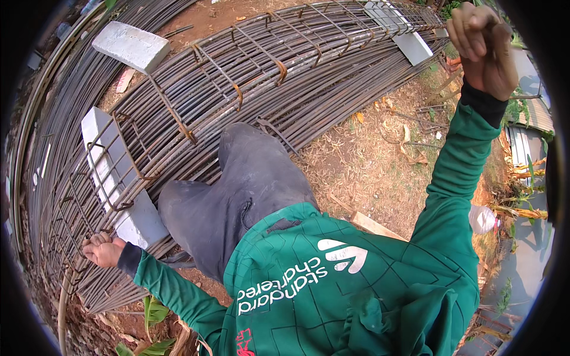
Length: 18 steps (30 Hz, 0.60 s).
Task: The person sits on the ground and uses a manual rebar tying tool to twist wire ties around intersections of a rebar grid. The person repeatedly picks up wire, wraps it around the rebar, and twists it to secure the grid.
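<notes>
My left hand (pixel 103 250) is closed around a bar at the near left part of a rebar cage (pixel 262 49), beside a bent stirrup. The cage is long steel bars with rectangular stirrups, some rusty. It lies over a wide stack of loose rebar (pixel 311 98) and rests on a pale concrete block (pixel 138 222) at the left and another pale block (pixel 414 46) at the far end. My right hand (pixel 483 51) is raised at the upper right, away from the cage, with its fingers loosely bent and nothing seen in it. My knees are against the stack's near side.
Another pale block (pixel 131 46) stands beyond the cage at the upper left, near more long bars (pixel 67 102). A piece of wood (pixel 376 226) and a clear plastic bottle (pixel 482 219) lie at the right. Dry grass (pixel 369 164) covers the ground.
</notes>
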Each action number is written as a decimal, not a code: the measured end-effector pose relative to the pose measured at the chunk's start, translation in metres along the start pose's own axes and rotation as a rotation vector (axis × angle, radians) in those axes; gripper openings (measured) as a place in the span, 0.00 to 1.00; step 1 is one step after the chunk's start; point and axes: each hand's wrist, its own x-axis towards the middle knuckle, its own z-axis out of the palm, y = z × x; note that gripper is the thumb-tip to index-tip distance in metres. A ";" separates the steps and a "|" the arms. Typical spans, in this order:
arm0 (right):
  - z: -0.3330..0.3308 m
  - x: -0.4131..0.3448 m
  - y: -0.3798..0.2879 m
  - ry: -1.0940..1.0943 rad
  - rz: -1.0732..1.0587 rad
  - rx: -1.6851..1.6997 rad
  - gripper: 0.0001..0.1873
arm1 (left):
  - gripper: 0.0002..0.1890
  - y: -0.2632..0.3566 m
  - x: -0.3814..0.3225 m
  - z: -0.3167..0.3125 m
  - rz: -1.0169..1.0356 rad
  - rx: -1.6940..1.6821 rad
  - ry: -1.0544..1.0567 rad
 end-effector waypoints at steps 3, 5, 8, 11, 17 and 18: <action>0.114 0.003 0.031 0.128 0.373 -0.458 0.10 | 0.12 0.034 -0.049 0.063 -0.233 -0.043 -0.316; 0.179 0.011 0.066 0.081 0.155 -0.472 0.09 | 0.11 0.050 -0.094 0.092 -0.349 -0.076 -0.409; 0.277 0.025 0.102 0.052 -0.025 -0.547 0.23 | 0.11 0.067 -0.149 0.123 -0.631 -0.198 -0.556; 0.363 0.010 0.140 0.114 0.112 -0.309 0.28 | 0.12 0.065 -0.175 0.131 -0.803 -0.353 -0.566; 0.394 -0.004 0.180 0.116 0.330 -0.083 0.17 | 0.12 0.015 -0.164 0.096 -0.979 -0.454 -0.438; 0.403 -0.003 0.186 0.155 0.354 -0.060 0.13 | 0.13 0.007 -0.163 0.092 -0.916 -0.308 -0.441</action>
